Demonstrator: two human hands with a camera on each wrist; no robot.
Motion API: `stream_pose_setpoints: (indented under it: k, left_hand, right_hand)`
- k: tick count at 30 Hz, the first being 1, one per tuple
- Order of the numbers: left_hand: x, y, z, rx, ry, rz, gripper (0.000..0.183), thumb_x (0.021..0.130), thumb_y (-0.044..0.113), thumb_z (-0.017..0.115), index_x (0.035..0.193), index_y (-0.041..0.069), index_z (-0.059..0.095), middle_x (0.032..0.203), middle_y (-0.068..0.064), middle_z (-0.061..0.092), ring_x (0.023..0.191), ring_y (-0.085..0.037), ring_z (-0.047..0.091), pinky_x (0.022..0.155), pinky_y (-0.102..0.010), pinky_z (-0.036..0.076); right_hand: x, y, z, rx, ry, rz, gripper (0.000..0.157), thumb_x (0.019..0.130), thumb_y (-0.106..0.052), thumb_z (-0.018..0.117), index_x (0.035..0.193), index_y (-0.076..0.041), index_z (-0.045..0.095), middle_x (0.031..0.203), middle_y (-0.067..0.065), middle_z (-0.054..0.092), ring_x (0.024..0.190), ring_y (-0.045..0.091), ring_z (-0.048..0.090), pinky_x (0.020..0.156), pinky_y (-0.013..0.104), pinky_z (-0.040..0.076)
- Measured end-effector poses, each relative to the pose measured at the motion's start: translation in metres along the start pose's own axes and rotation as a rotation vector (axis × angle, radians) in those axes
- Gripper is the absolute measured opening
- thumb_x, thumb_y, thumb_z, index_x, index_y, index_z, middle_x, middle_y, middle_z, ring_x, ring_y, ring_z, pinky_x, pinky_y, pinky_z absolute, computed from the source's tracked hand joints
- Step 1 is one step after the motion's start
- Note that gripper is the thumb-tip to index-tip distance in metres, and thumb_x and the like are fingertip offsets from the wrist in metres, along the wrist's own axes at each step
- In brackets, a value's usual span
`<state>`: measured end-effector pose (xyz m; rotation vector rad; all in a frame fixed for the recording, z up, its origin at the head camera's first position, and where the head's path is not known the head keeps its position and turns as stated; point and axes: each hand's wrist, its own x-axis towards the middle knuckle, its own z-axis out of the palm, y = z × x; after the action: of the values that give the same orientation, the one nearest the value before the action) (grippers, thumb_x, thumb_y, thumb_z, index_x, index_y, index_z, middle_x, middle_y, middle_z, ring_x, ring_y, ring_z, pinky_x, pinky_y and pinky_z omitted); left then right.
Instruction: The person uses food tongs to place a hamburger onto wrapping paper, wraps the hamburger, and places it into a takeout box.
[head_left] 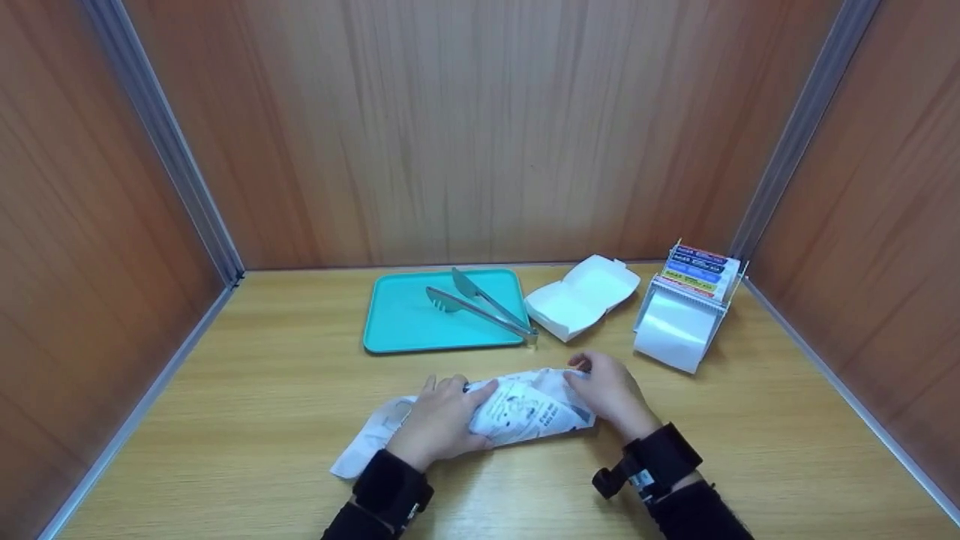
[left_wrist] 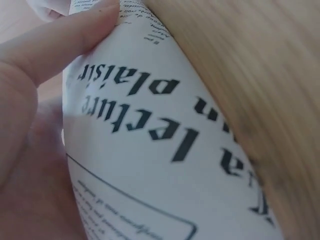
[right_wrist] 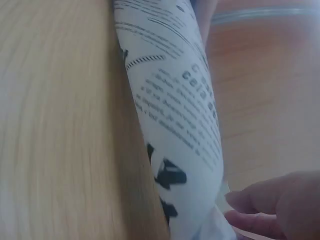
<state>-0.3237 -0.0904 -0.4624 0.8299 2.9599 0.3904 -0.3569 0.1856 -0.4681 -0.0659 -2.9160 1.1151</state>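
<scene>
A bundle wrapped in white paper with newspaper-style print [head_left: 525,409] lies on the table near the front; what is inside is hidden. My left hand [head_left: 446,420] grips its left part, the thumb laid across the paper; in the left wrist view the thumb [left_wrist: 75,42] presses on the printed paper [left_wrist: 145,125]. At the right end, my right hand [head_left: 611,394] pinches the paper with fingertips and thumb. The right wrist view shows those fingers [right_wrist: 270,200] at the gathered end of the paper roll [right_wrist: 175,110]. A flat paper tail [head_left: 364,446] extends left beyond my left hand.
Behind the bundle lies a turquoise tray [head_left: 397,322] with metal tongs [head_left: 487,311] across it. An open white carton box [head_left: 577,296] stands beside it. Farther right is a wire holder [head_left: 682,307] with a white sheet and colourful print. Wooden panels enclose the table.
</scene>
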Motion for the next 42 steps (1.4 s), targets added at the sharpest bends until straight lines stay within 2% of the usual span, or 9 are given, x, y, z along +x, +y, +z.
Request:
stream_pose_setpoints:
  k: [5, 13, 17, 20, 22, 27, 34, 37, 42]
  left_hand:
    - [0.000, 0.001, 0.000, 0.013, 0.015, 0.008, 0.086, 0.084, 0.047, 0.090, 0.158, 0.020, 0.055, 0.141, -0.024, 0.060, 0.133, -0.041, 0.057, 0.122, -0.069, 0.028]
    - [-0.001, 0.005, 0.003, 0.061, 0.008, -0.008, 0.088, 0.089, 0.054, 0.083, 0.161, 0.018, 0.049, 0.149, -0.024, 0.056, 0.139, -0.043, 0.052, 0.121, -0.071, 0.027]
    - [-0.001, 0.010, 0.005, 0.090, 0.030, -0.014, 0.079, 0.099, 0.065, 0.064, 0.161, 0.017, 0.050, 0.156, -0.022, 0.052, 0.142, -0.043, 0.051, 0.120, -0.073, 0.028]
    - [0.000, 0.013, 0.008, 0.100, 0.047, -0.026, 0.072, 0.106, 0.063, 0.050, 0.160, 0.015, 0.051, 0.157, -0.020, 0.053, 0.141, -0.042, 0.053, 0.120, -0.073, 0.029]
    - [0.001, 0.014, 0.010, 0.094, 0.061, -0.031, 0.069, 0.108, 0.059, 0.050, 0.158, 0.012, 0.052, 0.154, -0.021, 0.055, 0.140, -0.042, 0.054, 0.119, -0.073, 0.030]
    - [0.002, 0.015, 0.012, 0.064, 0.064, -0.033, 0.064, 0.109, 0.051, 0.055, 0.157, 0.008, 0.051, 0.149, -0.024, 0.057, 0.137, -0.044, 0.054, 0.119, -0.069, 0.033]
    - [0.003, 0.011, 0.015, 0.079, 0.059, -0.004, 0.058, 0.112, 0.045, 0.049, 0.165, 0.024, 0.042, 0.144, -0.027, 0.056, 0.132, -0.043, 0.055, 0.114, -0.062, 0.041]
    - [0.003, 0.011, 0.016, 0.096, 0.039, -0.009, 0.055, 0.113, 0.047, 0.045, 0.165, 0.030, 0.042, 0.146, -0.027, 0.053, 0.134, -0.043, 0.054, 0.115, -0.062, 0.040]
    - [0.003, 0.014, 0.016, 0.114, 0.031, -0.018, 0.053, 0.113, 0.046, 0.045, 0.164, 0.030, 0.045, 0.146, -0.026, 0.053, 0.132, -0.042, 0.054, 0.114, -0.063, 0.039]
  right_hand:
    - [-0.005, -0.011, 0.006, -0.054, 0.035, -0.068, 0.038, 0.103, -0.021, 0.071, 0.137, -0.005, 0.066, 0.125, 0.015, 0.070, 0.113, 0.033, 0.068, 0.097, 0.052, 0.054]
    - [-0.003, 0.004, -0.004, -0.041, -0.211, 0.094, 0.054, 0.097, -0.023, 0.080, 0.144, -0.001, 0.062, 0.144, 0.024, 0.061, 0.129, 0.037, 0.059, 0.108, 0.059, 0.048]
    - [0.001, 0.011, -0.007, -0.010, -0.248, 0.088, 0.055, 0.094, -0.018, 0.082, 0.140, 0.006, 0.063, 0.141, 0.026, 0.063, 0.132, 0.041, 0.059, 0.112, 0.059, 0.046]
    - [0.003, 0.013, -0.009, 0.020, -0.250, 0.103, 0.055, 0.094, -0.019, 0.082, 0.137, 0.009, 0.064, 0.137, 0.025, 0.066, 0.129, 0.040, 0.061, 0.111, 0.057, 0.048]
    - [0.004, 0.014, -0.010, 0.063, -0.249, 0.121, 0.049, 0.093, -0.018, 0.082, 0.133, 0.008, 0.068, 0.128, 0.021, 0.070, 0.119, 0.035, 0.065, 0.106, 0.053, 0.051]
    - [0.005, 0.020, -0.014, 0.348, -0.304, 0.160, 0.027, 0.096, -0.017, 0.079, 0.116, 0.000, 0.074, 0.105, 0.007, 0.072, 0.095, 0.020, 0.066, 0.086, 0.034, 0.054]
    - [0.009, 0.036, -0.007, 0.938, -0.503, 0.139, 0.032, 0.107, -0.014, 0.063, 0.135, 0.003, 0.064, 0.111, 0.007, 0.079, 0.103, 0.019, 0.076, 0.088, 0.033, 0.061]
    - [0.010, 0.042, -0.003, 1.082, -0.529, 0.164, 0.028, 0.110, -0.013, 0.057, 0.134, 0.001, 0.064, 0.113, 0.008, 0.078, 0.106, 0.020, 0.076, 0.091, 0.033, 0.061]
    - [0.008, 0.043, -0.001, 1.222, -0.530, 0.214, 0.027, 0.112, -0.014, 0.054, 0.136, -0.003, 0.060, 0.120, 0.010, 0.076, 0.112, 0.022, 0.074, 0.096, 0.034, 0.060]
